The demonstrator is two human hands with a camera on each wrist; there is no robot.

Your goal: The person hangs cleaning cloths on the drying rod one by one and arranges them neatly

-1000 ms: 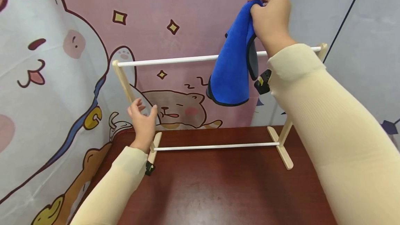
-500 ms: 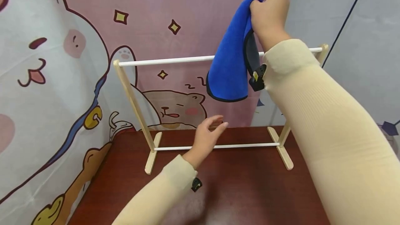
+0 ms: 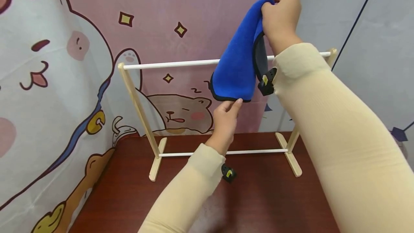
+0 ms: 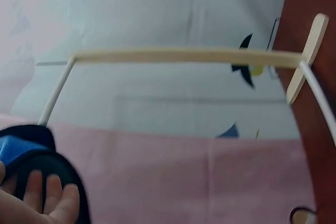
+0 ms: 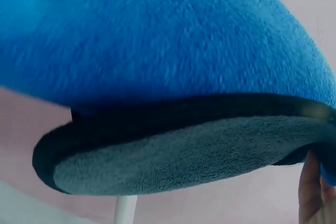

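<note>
A blue towel [image 3: 236,64] with black edging and a grey reverse side hangs folded in front of the rack's upper bar. My right hand [image 3: 282,15] pinches it at the top, above the bar. At its lower hem is my left hand [image 3: 224,123], thumb on the near side and fingers passing behind the cloth. In the left wrist view, the fingers [image 4: 52,198] lie against the towel's dark side [image 4: 52,163]. Close up in the right wrist view, the blue pile [image 5: 173,40] and grey reverse fill much of the picture.
The wooden rack has a white upper bar [image 3: 171,64], a white lower bar [image 3: 255,151] and flat feet [image 3: 292,163]. It stands on a dark red-brown table [image 3: 129,190]. Behind it hangs a pink and pale cartoon backdrop [image 3: 200,17].
My left hand has moved right from the rack's left post, then up to the towel's lower hem. My right hand keeps its grip on the top, at nearly the same height.
</note>
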